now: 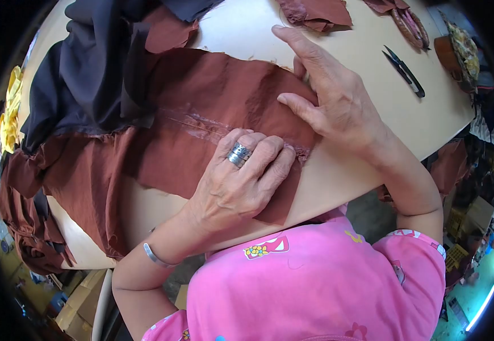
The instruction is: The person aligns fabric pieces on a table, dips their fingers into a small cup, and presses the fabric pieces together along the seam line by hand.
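A reddish-brown cloth (201,79) lies spread on the table, with a rough, frayed seam running across it. My left hand (238,179), wearing a wide silver ring and a bracelet, has its fingers curled down onto this cloth at the seam. The fingertips are hidden beneath the knuckles. Over the cloth's right end is my right hand (338,96), its thumb and index finger spread apart, with nothing visible between them. Dark navy fabric (82,74) joins the brown cloth on the left and lies bunched there.
Black thread snips (404,71) lie on the pale table (428,122) to the right. Brown scraps (315,14) are at the far edge, near a dark reddish bundle (410,27). More brown cloth (37,227) hangs over the left edge. Cardboard boxes (82,304) stand below.
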A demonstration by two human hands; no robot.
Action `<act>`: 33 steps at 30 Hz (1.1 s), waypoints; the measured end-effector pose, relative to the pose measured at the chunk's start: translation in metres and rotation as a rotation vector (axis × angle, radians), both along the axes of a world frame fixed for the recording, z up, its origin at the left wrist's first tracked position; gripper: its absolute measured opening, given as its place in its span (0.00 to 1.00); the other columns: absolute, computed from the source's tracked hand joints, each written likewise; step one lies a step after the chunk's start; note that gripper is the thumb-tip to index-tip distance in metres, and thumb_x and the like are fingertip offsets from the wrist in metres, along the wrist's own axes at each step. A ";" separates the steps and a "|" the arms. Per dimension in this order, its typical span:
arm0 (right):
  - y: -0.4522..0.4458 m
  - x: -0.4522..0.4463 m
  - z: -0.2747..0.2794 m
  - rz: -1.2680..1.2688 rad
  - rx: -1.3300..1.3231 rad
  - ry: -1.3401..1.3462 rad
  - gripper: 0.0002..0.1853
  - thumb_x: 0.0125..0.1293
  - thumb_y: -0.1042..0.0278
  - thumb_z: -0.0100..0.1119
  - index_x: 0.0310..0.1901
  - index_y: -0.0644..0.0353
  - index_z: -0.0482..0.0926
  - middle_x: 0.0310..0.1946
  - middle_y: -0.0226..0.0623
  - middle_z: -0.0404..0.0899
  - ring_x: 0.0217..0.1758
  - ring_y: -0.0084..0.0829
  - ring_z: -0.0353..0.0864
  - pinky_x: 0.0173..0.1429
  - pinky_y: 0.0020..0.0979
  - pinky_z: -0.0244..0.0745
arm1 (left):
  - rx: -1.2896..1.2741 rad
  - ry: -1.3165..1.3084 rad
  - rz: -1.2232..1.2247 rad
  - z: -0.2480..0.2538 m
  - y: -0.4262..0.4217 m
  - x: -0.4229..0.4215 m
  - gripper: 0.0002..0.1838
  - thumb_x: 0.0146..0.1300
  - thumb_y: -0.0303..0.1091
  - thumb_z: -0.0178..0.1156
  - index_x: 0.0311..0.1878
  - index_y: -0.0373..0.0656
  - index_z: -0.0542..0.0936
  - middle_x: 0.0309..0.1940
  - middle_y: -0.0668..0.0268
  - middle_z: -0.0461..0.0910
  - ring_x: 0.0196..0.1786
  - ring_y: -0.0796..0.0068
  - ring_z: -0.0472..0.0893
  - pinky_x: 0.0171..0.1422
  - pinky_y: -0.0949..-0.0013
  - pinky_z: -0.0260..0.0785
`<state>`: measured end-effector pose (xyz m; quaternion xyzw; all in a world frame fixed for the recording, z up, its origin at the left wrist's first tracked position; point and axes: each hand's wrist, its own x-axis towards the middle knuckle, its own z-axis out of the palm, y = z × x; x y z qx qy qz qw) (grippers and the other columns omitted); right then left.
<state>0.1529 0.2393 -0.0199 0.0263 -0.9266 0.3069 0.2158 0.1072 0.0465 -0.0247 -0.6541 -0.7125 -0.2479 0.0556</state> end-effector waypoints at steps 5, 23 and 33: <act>-0.001 0.005 0.011 0.067 -0.118 -0.266 0.38 0.50 0.77 0.62 0.64 0.55 0.58 0.34 0.42 0.75 0.32 0.41 0.77 0.37 0.37 0.74 | 0.001 -0.023 0.002 0.000 -0.001 0.000 0.16 0.48 0.29 0.57 0.43 0.40 0.77 0.40 0.62 0.71 0.42 0.65 0.74 0.50 0.60 0.67; 0.005 0.001 0.003 0.058 -0.112 -0.112 0.35 0.52 0.82 0.57 0.63 0.48 0.66 0.22 0.30 0.68 0.25 0.27 0.66 0.37 0.28 0.63 | -0.023 -0.016 0.042 0.005 -0.003 0.000 0.16 0.47 0.30 0.59 0.43 0.48 0.80 0.38 0.73 0.76 0.38 0.75 0.75 0.53 0.64 0.61; 0.009 0.004 0.001 0.067 -0.060 -0.145 0.32 0.51 0.83 0.58 0.60 0.50 0.71 0.45 0.25 0.79 0.30 0.23 0.67 0.47 0.26 0.59 | -0.099 0.174 0.034 0.007 -0.014 0.009 0.19 0.47 0.37 0.57 0.45 0.51 0.82 0.48 0.76 0.76 0.48 0.79 0.74 0.56 0.63 0.55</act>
